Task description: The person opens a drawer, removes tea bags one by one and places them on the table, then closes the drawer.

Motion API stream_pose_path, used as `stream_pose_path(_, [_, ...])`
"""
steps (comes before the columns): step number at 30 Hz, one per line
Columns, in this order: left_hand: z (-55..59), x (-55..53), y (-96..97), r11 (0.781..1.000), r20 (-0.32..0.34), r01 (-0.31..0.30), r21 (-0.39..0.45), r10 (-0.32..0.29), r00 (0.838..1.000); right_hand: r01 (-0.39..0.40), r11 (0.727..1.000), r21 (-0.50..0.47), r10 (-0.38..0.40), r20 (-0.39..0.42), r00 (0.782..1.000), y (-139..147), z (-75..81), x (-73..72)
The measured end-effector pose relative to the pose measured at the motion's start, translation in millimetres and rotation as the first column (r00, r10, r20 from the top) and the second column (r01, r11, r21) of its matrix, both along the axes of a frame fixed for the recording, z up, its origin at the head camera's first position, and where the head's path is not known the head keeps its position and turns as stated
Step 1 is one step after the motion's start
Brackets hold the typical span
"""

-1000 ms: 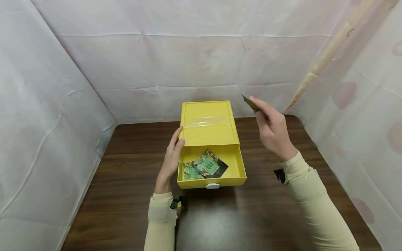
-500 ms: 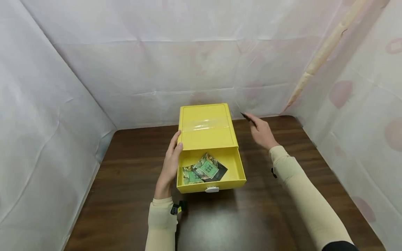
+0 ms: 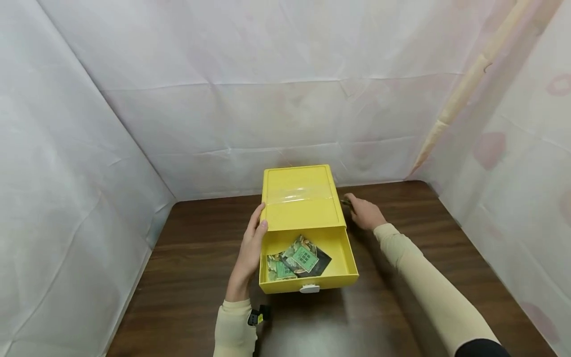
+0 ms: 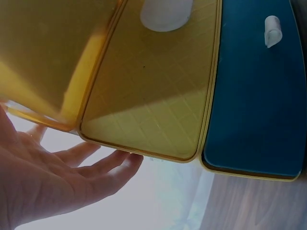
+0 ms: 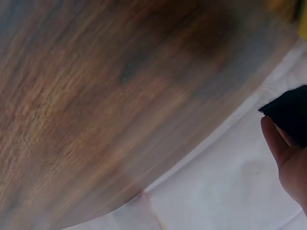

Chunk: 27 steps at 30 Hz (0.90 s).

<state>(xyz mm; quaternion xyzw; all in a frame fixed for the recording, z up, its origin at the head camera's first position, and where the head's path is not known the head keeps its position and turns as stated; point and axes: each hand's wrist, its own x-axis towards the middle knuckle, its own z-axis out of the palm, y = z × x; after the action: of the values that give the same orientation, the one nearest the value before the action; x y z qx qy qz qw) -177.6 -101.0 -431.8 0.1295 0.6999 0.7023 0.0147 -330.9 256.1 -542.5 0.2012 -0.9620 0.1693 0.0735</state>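
A yellow drawer cabinet [image 3: 301, 210] has its top drawer [image 3: 339, 250] pulled out toward me. Two overlapping packets [image 3: 305, 259] with green labels and dark backing lie in that drawer. My left hand [image 3: 249, 250] rests against the cabinet's left side, thumb near the top's front corner; in the left wrist view its fingers [image 4: 115, 177] lie fairly straight along the side wall. Low beside the cabinet's right side, my right hand [image 3: 368, 214] pinches a flat dark packet [image 5: 290, 115], seen almost edge-on in the head view.
Below the open drawer are a yellow drawer front [image 4: 148, 91] and a teal one [image 4: 259, 105], both with white knobs. The cabinet stands on a dark wooden table [image 3: 196, 277]. Pale sheeting [image 3: 285, 114] surrounds the table's back and sides.
My right hand has come down and inward with its packet, from raised at the right to beside the cabinet. The left hand stays on the cabinet. The head view has tilted slightly up.
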Motion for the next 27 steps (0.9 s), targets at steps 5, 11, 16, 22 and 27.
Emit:
stream_pose_path(5, [-6.6,-3.8,-0.4,1.0,-0.004,0.013,0.002,-0.013,1.0,-0.042,0.998,0.057,0.037,0.086,0.996,-1.6,-12.4,-3.6])
stream_pose_path(11, [-23.8,-15.5,-2.5,1.0,-0.051,-0.005,0.005,0.005,0.999,-0.097,0.994,0.042,0.09,0.142,0.986,-0.5,-18.4,-7.5])
stream_pose_path(16, [-24.4,-17.1,-4.6,0.999,-0.083,-0.032,-0.035,0.029,0.996,-0.115,0.991,0.063,0.102,0.187,0.977,1.5,-22.8,-10.0])
stream_pose_path(22, [-7.4,-13.0,-6.9,0.999,-0.06,-0.022,-0.023,0.021,0.998,-0.122,0.99,0.073,0.107,0.181,0.978,1.3,-19.5,-12.6])
stream_pose_path(27, [8.1,-8.7,-3.5,0.999,-0.064,-0.021,-0.039,0.019,0.998,-0.111,0.991,0.071,0.099,0.159,0.982,4.1,-16.4,-14.0])
